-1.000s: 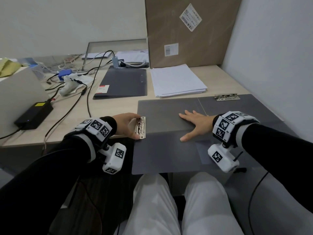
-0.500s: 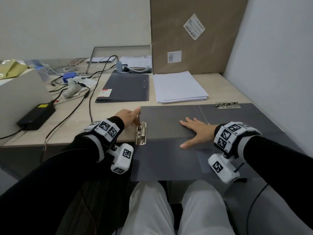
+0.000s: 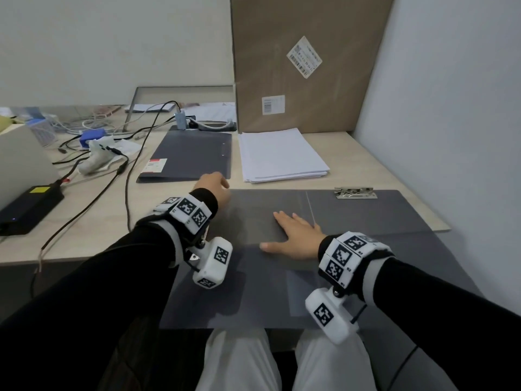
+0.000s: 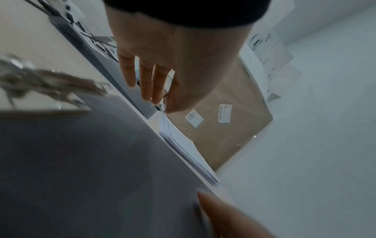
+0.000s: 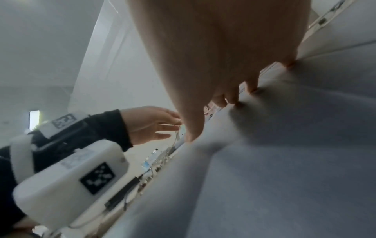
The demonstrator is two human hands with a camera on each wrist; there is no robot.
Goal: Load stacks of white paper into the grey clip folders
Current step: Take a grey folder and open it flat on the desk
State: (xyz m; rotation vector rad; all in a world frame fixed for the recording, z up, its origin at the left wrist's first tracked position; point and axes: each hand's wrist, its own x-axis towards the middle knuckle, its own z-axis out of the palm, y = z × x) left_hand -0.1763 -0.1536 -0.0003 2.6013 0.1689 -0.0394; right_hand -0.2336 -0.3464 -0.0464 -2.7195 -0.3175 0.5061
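An open grey clip folder [image 3: 366, 218] lies flat before me and overhangs the desk's near edge. One metal clip [image 3: 355, 192] sits on its right half at the far edge. A second clip [image 4: 40, 83] at its left edge shows blurred in the left wrist view. My right hand [image 3: 293, 238] presses flat on the folder's middle, fingers spread. My left hand [image 3: 212, 183] hovers over the folder's far left corner with fingers relaxed and straight, holding nothing. Just beyond it lies the white paper stack [image 3: 282, 155]. A closed grey folder [image 3: 191, 156] lies left of the stack.
A tall cardboard box [image 3: 304, 63] leans on the wall behind the paper. Black cables [image 3: 93, 193] and a black power adapter [image 3: 28, 201] cover the desk's left side. A white wall [image 3: 451, 108] bounds the right.
My left hand has let go of the folder's left clip and moved forward towards the paper stack. The right hand has stayed flat on the folder.
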